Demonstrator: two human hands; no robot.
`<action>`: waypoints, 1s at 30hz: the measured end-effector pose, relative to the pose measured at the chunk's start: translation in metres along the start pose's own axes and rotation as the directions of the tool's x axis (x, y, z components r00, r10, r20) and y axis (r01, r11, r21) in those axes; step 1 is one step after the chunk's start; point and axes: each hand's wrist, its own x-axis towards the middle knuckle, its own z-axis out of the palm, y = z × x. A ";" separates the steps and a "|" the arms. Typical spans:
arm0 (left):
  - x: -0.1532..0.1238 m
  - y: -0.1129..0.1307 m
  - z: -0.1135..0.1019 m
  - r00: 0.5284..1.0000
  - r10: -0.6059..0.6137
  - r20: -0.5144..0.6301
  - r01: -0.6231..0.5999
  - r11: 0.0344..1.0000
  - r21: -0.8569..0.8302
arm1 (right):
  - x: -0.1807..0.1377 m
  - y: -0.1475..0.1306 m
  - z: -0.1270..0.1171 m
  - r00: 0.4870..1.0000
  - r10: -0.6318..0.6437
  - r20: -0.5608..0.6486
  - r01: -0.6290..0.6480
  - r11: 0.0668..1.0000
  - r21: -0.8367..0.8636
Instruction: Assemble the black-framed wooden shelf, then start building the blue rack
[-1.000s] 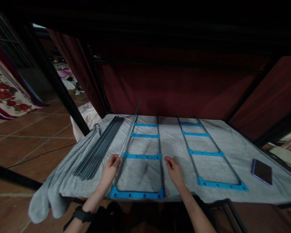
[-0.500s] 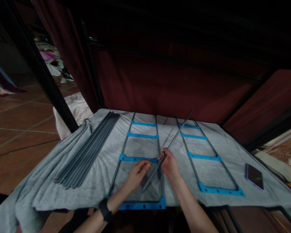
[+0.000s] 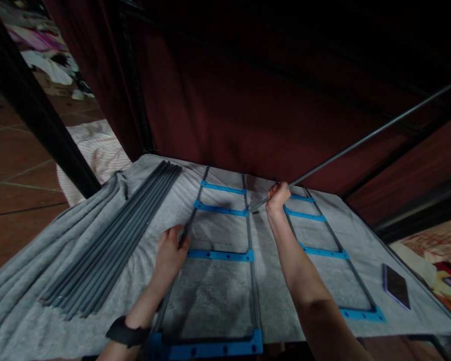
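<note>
My right hand (image 3: 278, 197) is closed around a long grey tube (image 3: 342, 151) that slants up to the right. The tube's lower end is by the right end of a blue crossbar (image 3: 221, 208) on the left ladder-like frame; I cannot tell if it touches. That frame has grey side tubes (image 3: 254, 288) joined by several blue crossbars and lies flat. My left hand (image 3: 172, 249), below a dark wristband (image 3: 126, 332), grips its left side tube (image 3: 190, 225) near a lower blue crossbar (image 3: 221, 255). A second frame (image 3: 325, 252) of the same kind lies beyond my right forearm.
A bundle of grey tubes (image 3: 116, 240) lies on the left of the grey cloth (image 3: 281, 296) covering the table. A phone (image 3: 396, 286) rests near the right edge. Dark red curtain (image 3: 218, 115) hangs behind, with a black post (image 3: 48, 115) at left.
My right hand has moved up and away, and the tube now tilts right with its lower end at the left frame. My left hand moved left onto that frame's side tube. The view shifted slightly.
</note>
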 end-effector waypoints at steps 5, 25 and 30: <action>0.008 0.002 0.004 0.995 -0.047 0.085 0.038 0.994 0.105 | 0.008 0.029 0.006 0.999 -0.024 0.035 0.025 0.999 -0.034; 0.015 -0.004 0.007 0.963 -0.068 0.261 -0.003 0.965 0.263 | -0.020 0.043 0.016 0.972 0.057 0.228 -0.020 0.987 -0.162; 0.011 -0.007 0.012 0.967 -0.022 0.253 -0.051 0.959 0.279 | -0.023 0.041 0.013 0.960 0.058 0.275 -0.014 0.987 -0.160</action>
